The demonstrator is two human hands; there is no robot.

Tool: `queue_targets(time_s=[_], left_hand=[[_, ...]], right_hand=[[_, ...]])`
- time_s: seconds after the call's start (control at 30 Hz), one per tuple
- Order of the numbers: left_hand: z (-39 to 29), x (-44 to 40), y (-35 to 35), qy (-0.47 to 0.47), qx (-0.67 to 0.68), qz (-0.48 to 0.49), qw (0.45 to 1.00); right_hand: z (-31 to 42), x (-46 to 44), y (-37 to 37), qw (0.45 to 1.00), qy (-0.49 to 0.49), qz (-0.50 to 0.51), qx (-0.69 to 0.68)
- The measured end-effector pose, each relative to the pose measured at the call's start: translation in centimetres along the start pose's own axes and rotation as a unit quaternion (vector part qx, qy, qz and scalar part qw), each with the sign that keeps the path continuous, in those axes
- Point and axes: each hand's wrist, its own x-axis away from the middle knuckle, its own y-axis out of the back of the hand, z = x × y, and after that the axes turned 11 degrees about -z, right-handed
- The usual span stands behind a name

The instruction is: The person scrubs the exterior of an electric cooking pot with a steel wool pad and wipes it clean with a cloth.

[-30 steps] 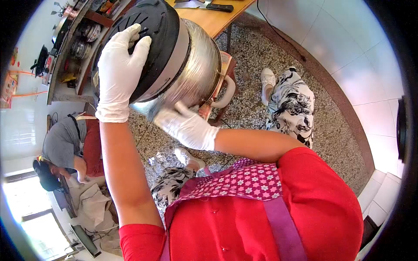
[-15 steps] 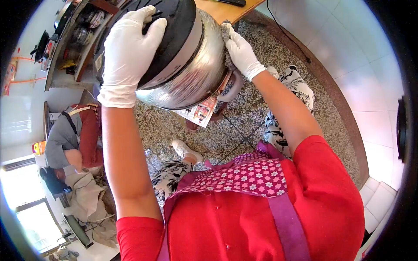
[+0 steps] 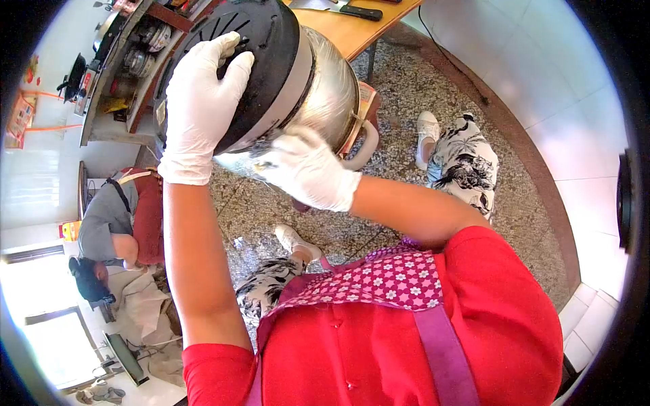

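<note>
One tilted pot, black base gripped by half-curled left hand. Right hand nearer metal flank; blurred, grip unclear.

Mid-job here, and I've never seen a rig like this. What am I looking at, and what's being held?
There is no machine, just a person. The one view comes from a camera worn on their head, looking forward and down. Their left hand, in a white glove, rests on the black end of a large shiny pot. The right hand, gloved too, is at the pot's side, too blurred to tell what it holds. On the wooden table beyond lies a knife.
</note>
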Motion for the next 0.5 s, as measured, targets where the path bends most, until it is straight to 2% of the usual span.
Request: queue_targets(time_s=[0.03,0.1,0.17,0.23,0.3,0.33,0.4,0.43,0.5], left_hand=[[0.0,0.0,0.0,-0.001,-0.003,0.003,1.0],[0.1,-0.1,-0.2,-0.011,-0.002,-0.002,1.0],[-0.2,-0.1,-0.1,-0.012,-0.011,0.001,1.0],[-0.5,-0.4,0.0,-0.015,-0.02,-0.001,1.0],[-0.8,-0.4,0.2,-0.018,-0.052,0.027,0.998],[-0.6,-0.3,0.1,-0.014,-0.048,0.025,0.998],[-0.4,-0.2,-0.1,-0.009,-0.042,0.022,0.999],[-0.4,-0.2,-0.2,-0.006,-0.042,0.021,0.999],[-0.3,-0.3,-0.2,-0.004,-0.041,0.015,0.999]], right_hand=[[-0.3,-0.4,1.8,0.999,-0.04,0.016,-0.015],[-2.5,-1.1,3.2,0.993,-0.111,-0.025,-0.007],[-6.3,-2.7,3.4,0.965,-0.154,-0.209,0.019],[-11.1,-4.2,4.8,0.937,-0.331,-0.072,-0.085],[-14.4,-5.5,3.6,0.897,-0.412,-0.106,-0.12],[-15.6,-5.9,2.9,0.898,-0.41,-0.106,-0.117],[-16.9,-6.5,1.8,0.838,-0.489,-0.091,-0.224],[-15.3,-6.3,2.1,0.886,-0.424,-0.127,-0.139],[-11.5,-5.3,3.4,0.937,-0.327,-0.12,0.019]])
